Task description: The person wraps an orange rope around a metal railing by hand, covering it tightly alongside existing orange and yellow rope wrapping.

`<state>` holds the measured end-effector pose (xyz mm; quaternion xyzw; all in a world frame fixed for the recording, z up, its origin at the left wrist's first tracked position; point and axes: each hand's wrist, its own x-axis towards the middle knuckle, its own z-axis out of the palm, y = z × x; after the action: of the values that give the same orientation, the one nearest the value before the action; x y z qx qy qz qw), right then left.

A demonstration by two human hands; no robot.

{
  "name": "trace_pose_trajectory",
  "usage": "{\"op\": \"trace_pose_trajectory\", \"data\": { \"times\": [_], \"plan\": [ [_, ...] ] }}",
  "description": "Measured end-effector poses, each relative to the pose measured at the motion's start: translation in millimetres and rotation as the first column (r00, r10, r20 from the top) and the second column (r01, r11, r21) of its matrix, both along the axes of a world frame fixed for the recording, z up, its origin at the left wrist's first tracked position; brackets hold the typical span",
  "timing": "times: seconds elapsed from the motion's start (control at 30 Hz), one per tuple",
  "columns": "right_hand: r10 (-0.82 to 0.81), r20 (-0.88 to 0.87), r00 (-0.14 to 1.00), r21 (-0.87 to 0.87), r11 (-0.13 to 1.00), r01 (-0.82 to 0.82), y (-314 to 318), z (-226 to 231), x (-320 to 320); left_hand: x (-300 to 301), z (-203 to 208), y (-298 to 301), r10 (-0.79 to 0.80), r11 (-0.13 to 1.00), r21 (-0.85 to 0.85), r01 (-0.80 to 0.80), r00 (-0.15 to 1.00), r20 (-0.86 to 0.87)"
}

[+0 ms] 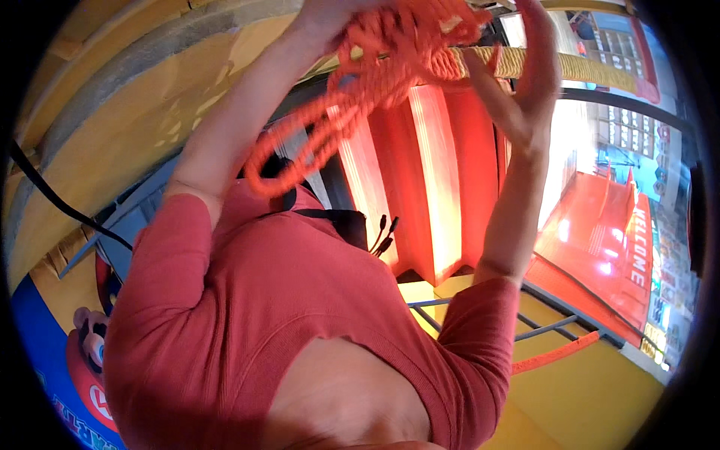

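A looped bundle of thick orange cord [390,52] hangs at the top of the head view, with long loops trailing down to the left. My left hand [334,16] is closed at the bundle's upper left; its fingers are partly hidden by the cord and cut off by the picture's edge. Beside the bundle runs a horizontal bar wrapped in yellow cord [577,69], with orange turns around it where the bundle meets it. My right hand [521,82] is raised at this bar, thumb and fingers spread apart. Its fingertips reach the upper edge.
Behind the bar hang red and white pleated panels [427,172]. A metal frame [547,327] with an orange-wrapped rail [555,355] stands lower right, near a glossy red panel [600,240]. A black cable [67,202] crosses the left side, above a blue printed poster [45,360].
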<state>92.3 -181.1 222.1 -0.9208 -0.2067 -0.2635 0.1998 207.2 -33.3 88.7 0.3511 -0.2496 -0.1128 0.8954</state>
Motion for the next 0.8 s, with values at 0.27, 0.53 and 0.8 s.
{"op": "trace_pose_trajectory", "data": {
  "times": [0.27, 0.53, 0.8],
  "plan": [
    [-0.156, -0.702, 0.694, 0.475, 0.624, 0.621, 9, -189, -57, 113, -124, -63, -0.428, 0.903, -0.284, 0.322, 0.714, -0.554],
    [0.025, -0.421, 0.907, 0.900, 0.135, 0.414, 33, -220, -20, 121, -180, -95, 0.389, 0.763, 0.646, 0.037, 0.771, -0.504],
    [0.048, -0.414, 0.909, 0.820, 0.454, 0.349, 2, -258, -11, 97, -204, -126, 0.253, 0.379, 0.896, 0.231, 0.906, -0.340]
  ]
}}
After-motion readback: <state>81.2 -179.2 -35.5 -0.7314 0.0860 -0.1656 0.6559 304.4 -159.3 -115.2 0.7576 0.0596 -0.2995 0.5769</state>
